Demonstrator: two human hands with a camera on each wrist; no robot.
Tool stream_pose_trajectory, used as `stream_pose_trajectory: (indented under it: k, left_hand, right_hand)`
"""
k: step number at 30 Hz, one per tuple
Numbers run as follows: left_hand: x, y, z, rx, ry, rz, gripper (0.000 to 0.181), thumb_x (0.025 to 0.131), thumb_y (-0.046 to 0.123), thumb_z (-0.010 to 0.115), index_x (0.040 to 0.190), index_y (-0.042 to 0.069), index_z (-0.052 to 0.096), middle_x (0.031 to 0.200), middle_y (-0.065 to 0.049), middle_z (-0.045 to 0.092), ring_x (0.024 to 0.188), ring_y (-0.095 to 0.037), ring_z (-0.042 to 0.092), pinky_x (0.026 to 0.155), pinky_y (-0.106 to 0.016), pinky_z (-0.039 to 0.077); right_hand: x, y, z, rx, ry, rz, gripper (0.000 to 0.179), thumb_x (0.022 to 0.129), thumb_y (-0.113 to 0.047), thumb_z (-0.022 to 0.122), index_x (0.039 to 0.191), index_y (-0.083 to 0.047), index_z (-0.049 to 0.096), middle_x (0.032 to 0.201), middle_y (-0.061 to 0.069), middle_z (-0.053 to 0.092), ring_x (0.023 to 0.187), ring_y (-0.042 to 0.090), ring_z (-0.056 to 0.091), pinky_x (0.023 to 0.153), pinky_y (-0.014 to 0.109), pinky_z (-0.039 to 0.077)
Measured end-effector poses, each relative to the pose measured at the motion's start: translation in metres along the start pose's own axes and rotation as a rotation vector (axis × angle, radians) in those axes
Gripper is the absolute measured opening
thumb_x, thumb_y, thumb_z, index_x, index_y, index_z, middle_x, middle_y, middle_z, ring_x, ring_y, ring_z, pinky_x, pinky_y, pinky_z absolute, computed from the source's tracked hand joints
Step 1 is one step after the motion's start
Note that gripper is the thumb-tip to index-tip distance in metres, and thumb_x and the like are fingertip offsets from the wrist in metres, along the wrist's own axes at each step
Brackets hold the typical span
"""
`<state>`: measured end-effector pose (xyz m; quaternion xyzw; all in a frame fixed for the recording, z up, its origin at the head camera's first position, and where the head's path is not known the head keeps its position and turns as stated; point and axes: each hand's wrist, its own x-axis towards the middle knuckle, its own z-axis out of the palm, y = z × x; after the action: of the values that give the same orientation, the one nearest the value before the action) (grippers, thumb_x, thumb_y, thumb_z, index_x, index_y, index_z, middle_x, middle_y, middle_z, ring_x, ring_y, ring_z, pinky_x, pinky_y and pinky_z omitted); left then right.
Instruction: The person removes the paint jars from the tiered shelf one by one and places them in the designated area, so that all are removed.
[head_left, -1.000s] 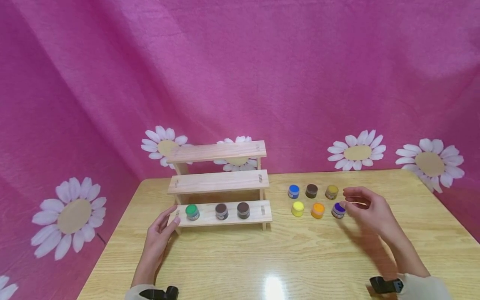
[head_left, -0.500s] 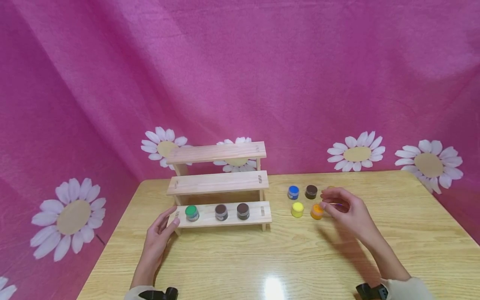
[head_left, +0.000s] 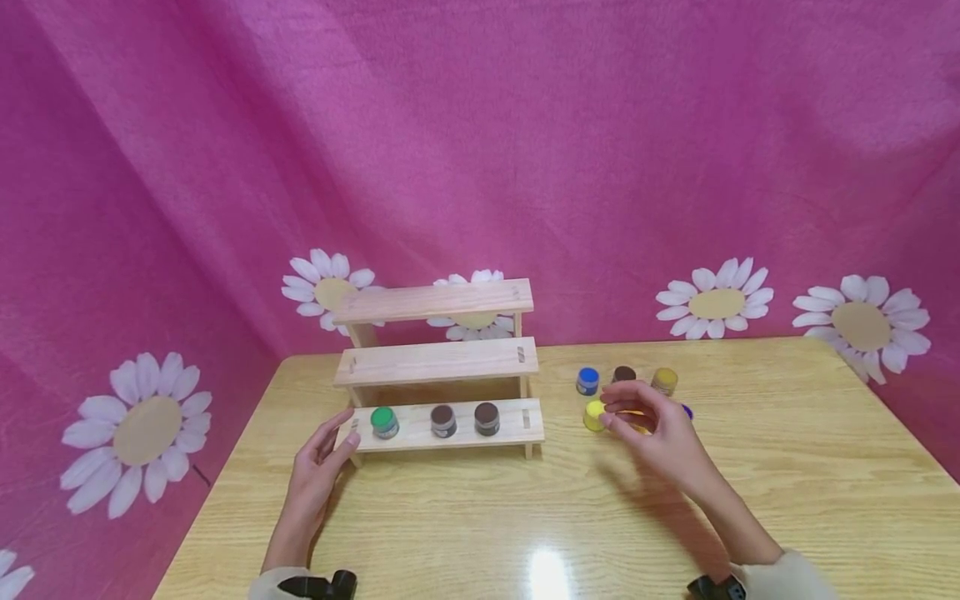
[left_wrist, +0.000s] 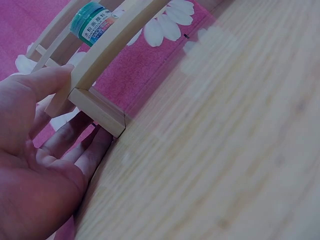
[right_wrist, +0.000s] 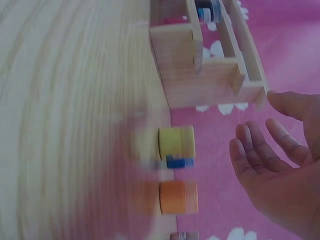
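Note:
A three-tier wooden display rack [head_left: 442, 362] stands on the table. My left hand [head_left: 313, 475] holds the left end of its lowest shelf; in the left wrist view the thumb touches the board and the fingers reach behind the leg [left_wrist: 97, 112]. On that shelf sit a green-lidded paint jar [head_left: 385, 422] and two dark brown-lidded jars [head_left: 443, 421]. My right hand [head_left: 667, 437] hovers with loosely bent fingers over the loose paint jars, nothing in its grasp. The yellow jar [head_left: 592, 416] is at its fingertips. An orange jar [right_wrist: 175, 197] is mostly hidden behind it in the head view.
Behind the right hand stand a blue jar [head_left: 588, 382], a dark brown jar [head_left: 624, 374] and an ochre jar [head_left: 664, 381]. The purple jar's lid [head_left: 687, 412] peeks out beside the hand. A pink daisy-print cloth [head_left: 600, 167] hangs behind the table [head_left: 465, 517].
My right hand has moved left along the front row, from the purple jar past the orange one to the yellow one. The jars have not moved, and the left hand stays at the rack.

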<state>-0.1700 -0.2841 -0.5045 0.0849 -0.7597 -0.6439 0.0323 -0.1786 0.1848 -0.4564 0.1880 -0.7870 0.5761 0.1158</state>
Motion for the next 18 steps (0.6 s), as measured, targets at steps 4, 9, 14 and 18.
stream_pose_trajectory:
  k: [4, 9, 14, 18]
  left_hand:
    - [-0.001, 0.002, 0.0, -0.002, 0.002, -0.005, 0.055, 0.103, 0.03, 0.065, 0.152, 0.012, 0.047, 0.168, -0.009, 0.026, 0.156, -0.027, 0.018, 0.124, -0.048, 0.025]
    - [-0.003, 0.004, -0.001, -0.008, -0.003, -0.015, 0.054, 0.104, 0.028, 0.064, 0.153, 0.013, 0.047, 0.168, -0.007, 0.026, 0.156, -0.026, 0.019, 0.124, -0.046, 0.026]
    - [-0.002, 0.003, 0.0, -0.017, -0.009, -0.018, 0.055, 0.103, 0.029, 0.065, 0.153, 0.014, 0.047, 0.167, -0.007, 0.028, 0.155, -0.024, 0.022, 0.123, -0.045, 0.028]
    - [-0.002, 0.003, 0.0, -0.016, 0.0, -0.01, 0.055, 0.103, 0.028, 0.065, 0.152, 0.013, 0.048, 0.167, -0.007, 0.029, 0.155, -0.025, 0.022, 0.123, -0.045, 0.029]
  right_hand:
    - [0.003, -0.002, 0.015, 0.036, -0.027, 0.002, 0.029, 0.091, 0.002, 0.075, 0.119, 0.005, 0.065, 0.112, 0.019, 0.068, 0.102, 0.022, 0.068, 0.089, 0.022, 0.058]
    - [0.01, -0.007, 0.036, 0.05, -0.075, 0.004, 0.032, 0.091, -0.003, 0.077, 0.12, -0.002, 0.066, 0.114, 0.01, 0.07, 0.106, 0.029, 0.068, 0.096, 0.034, 0.058]
    - [0.017, -0.013, 0.053, 0.047, -0.095, 0.024, 0.037, 0.09, -0.007, 0.079, 0.124, -0.004, 0.065, 0.116, 0.015, 0.069, 0.108, 0.032, 0.067, 0.099, 0.039, 0.057]
    - [0.023, -0.018, 0.066, 0.058, -0.115, 0.046, 0.038, 0.09, -0.009, 0.08, 0.124, -0.001, 0.065, 0.119, 0.018, 0.068, 0.109, 0.03, 0.067, 0.1, 0.04, 0.056]
